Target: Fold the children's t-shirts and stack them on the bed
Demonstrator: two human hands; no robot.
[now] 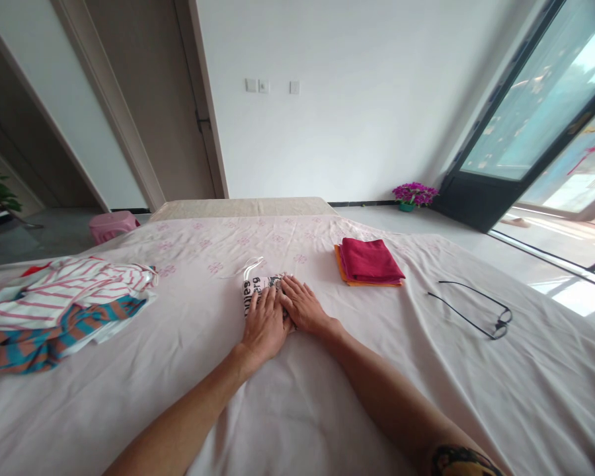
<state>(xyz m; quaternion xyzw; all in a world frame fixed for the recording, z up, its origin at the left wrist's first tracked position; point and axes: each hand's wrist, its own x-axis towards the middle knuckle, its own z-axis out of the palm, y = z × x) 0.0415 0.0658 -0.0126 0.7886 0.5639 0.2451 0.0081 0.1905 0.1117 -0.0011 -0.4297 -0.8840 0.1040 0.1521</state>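
Observation:
A small folded cloth (252, 285), white with black printed lettering, lies on the pale pink sheet in front of me. Thin white strings (250, 268) stick out from its far left corner. My left hand (266, 322) lies flat on the cloth, fingers stretched forward. Beside it, my right hand (305, 305) rests flat on the cloth's right part, its fingers pointing ahead and to the left. The hands touch at the thumbs and cover most of the cloth, so how it is folded underneath is hidden.
Folded red cloth (371, 260) sits on orange cloth (338, 259) to the right, with eyeglasses (498, 324) farther right. A loose heap of striped clothes (69, 297) lies at left. Beyond the sheet (277, 410) are a pink stool (113, 226) and purple flowers (415, 193).

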